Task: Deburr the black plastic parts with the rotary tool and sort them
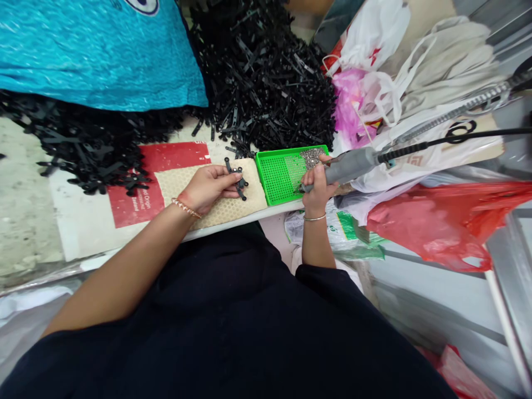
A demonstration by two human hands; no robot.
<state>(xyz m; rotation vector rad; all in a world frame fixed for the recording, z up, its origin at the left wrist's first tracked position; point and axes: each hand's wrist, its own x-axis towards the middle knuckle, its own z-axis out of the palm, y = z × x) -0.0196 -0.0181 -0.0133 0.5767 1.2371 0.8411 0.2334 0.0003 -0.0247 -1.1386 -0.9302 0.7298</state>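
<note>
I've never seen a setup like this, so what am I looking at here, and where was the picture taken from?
There is no robot here: these are a person's own two bare hands, and the one picture comes from a camera worn on the head, looking forward and down.

The left hand holds a few small black pieces over a tan pad. The right hand grips a grey handheld tool, its tip over a green tray with small metal bits gathered at its far right.

Behind lies a big heap of similar black pieces, with a shiny blue bag at the left. Plastic bags, one of them red, lie to the right. I can't tell exactly what the black pieces are.
</note>
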